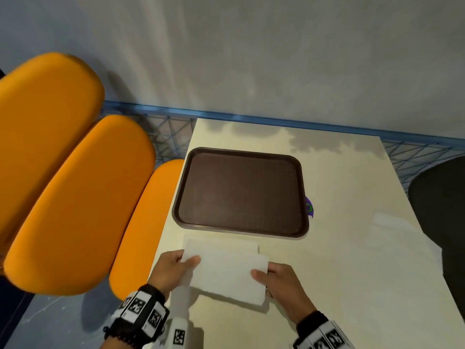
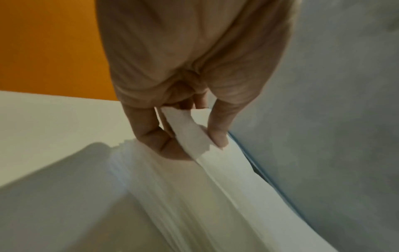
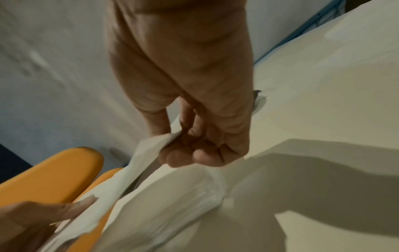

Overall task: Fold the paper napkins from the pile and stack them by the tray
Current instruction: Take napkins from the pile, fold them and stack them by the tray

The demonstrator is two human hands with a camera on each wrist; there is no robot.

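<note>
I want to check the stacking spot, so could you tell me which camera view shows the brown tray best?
The head view: the whole tray lies flat on the table, just beyond the napkin held by the left hand and right hand. Neither wrist view shows the tray; they show fingers, napkin and table.

The tabletop (image 1: 352, 260) lies open to the right of the tray (image 1: 241, 191), while orange chairs (image 1: 75, 197) crowd its left edge.
</note>
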